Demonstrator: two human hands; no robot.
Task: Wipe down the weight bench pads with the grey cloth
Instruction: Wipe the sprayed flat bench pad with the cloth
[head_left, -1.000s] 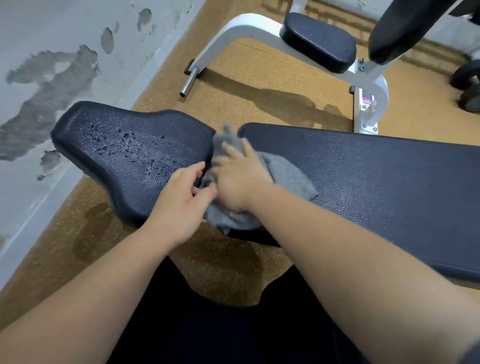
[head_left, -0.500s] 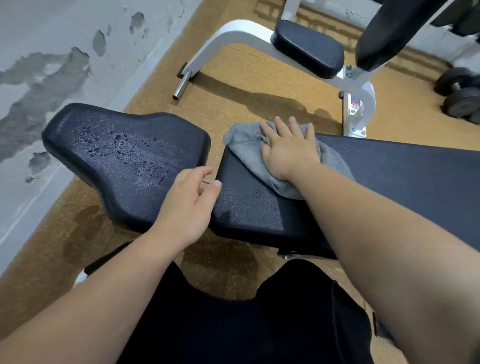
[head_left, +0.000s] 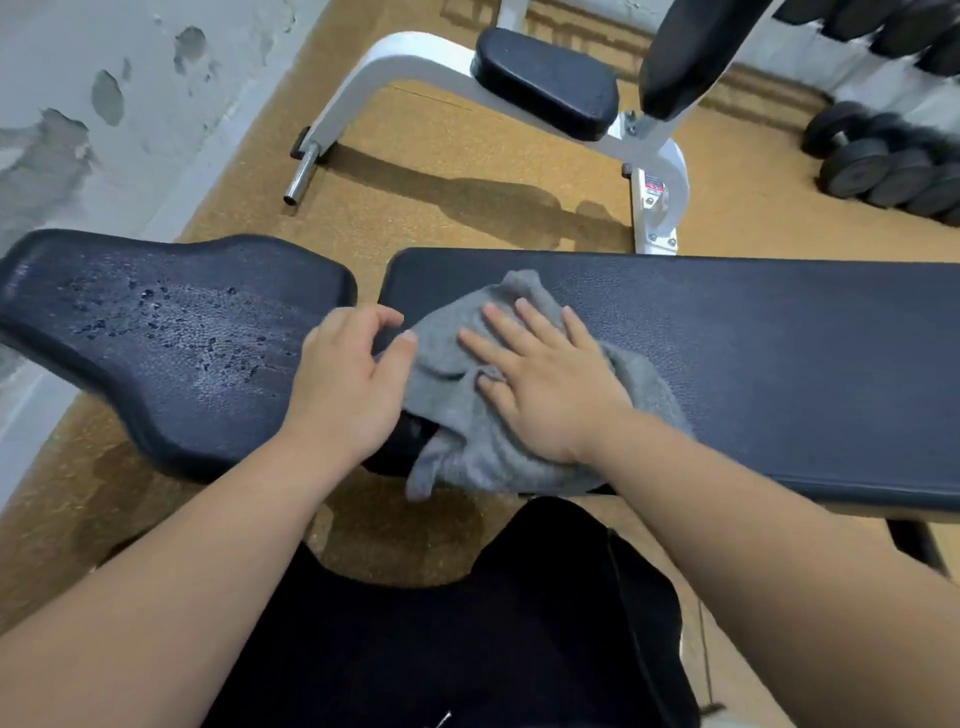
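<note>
I observe the right hand (head_left: 540, 384) laid flat, fingers spread, pressing the crumpled grey terry cloth (head_left: 462, 415) onto the long black textured-vinyl back pad (head_left: 753, 364) of the weight bench. The palm is open — not clenched around the fabric. The cloth sits at the pad's left end, near its front edge, with one corner hanging over that edge.

The left hand (head_left: 348, 384) rests at the gap between the two pads, fingers curled loosely; its thumb touches the cloth's left edge. I cannot tell whether it pinches the fabric or merely rests against it.

The flared black vinyl seat pad (head_left: 156, 343), to the left, carries scattered water droplets across its surface — the back pad shows none that I can make out.

Behind stands a second bench with a white curved steel frame (head_left: 395, 73) and a small black cushion (head_left: 545, 83). Black round dumbbells (head_left: 883, 161) lie at far right on the tan speckled floor (head_left: 467, 171).
</note>
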